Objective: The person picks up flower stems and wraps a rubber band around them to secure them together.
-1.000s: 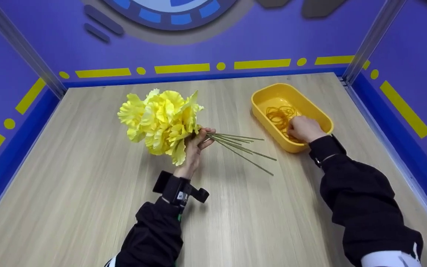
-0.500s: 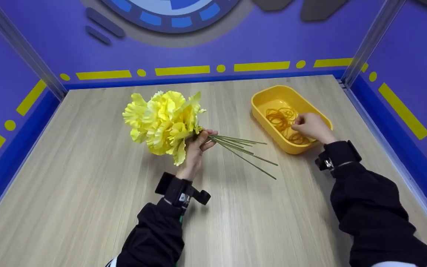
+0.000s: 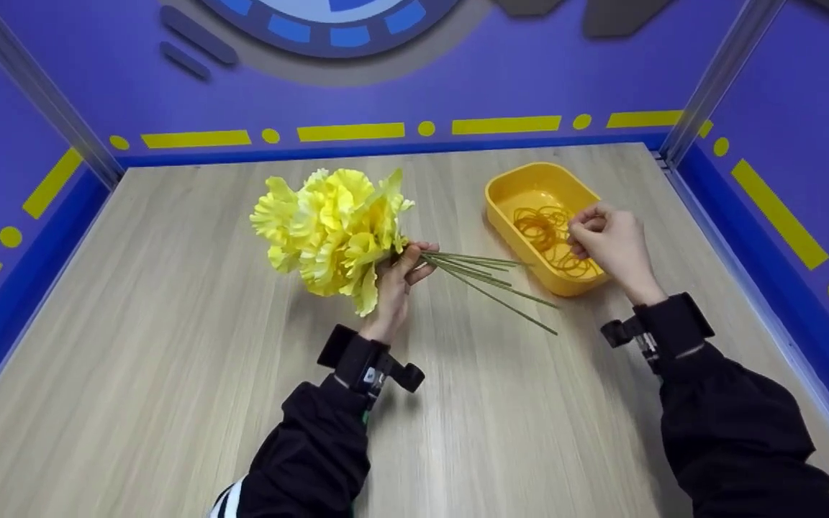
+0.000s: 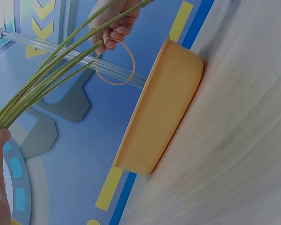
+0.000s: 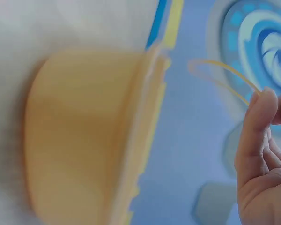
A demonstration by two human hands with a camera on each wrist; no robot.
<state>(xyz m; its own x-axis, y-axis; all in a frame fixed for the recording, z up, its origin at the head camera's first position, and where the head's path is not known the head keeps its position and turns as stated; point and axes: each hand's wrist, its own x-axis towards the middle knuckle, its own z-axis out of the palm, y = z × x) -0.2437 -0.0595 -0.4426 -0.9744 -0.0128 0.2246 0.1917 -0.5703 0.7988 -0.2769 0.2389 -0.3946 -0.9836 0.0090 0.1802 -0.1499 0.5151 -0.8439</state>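
Left hand: the left hand (image 3: 394, 288), in a black sleeve (image 3: 314, 446) and a black wrist strap (image 3: 357, 363), has its fingers closed narrowly round a bunch of thin green stems (image 3: 483, 272), just below the blossoms; petals hide part of the grip, so how each finger lies is hard to tell.
Flowers: a full bunch of ruffled bright-yellow artificial-looking blossoms (image 3: 339, 230) is held above the desk, left of its middle and toward the far edge, heads pointing to the left edge, stems fanning out toward the right edge.
Right hand: the right hand (image 3: 619, 244) is above the near end of the box, its thumb and fingertips pinching one band.
Pinched band: a single thin amber rubber band (image 5: 233, 71) hangs as an open loop from those fingers, clear of the stems.
Box: a rounded, oblong yellow-orange box (image 4: 164, 108), plastic by its look, stands near the far right corner.
Loose bands: a tangle of amber rubber bands (image 3: 540, 226) lies on the box floor.
Desk: pale wood-grain desk (image 3: 170, 345), purple-blue panels (image 3: 458, 86) along its far edge.
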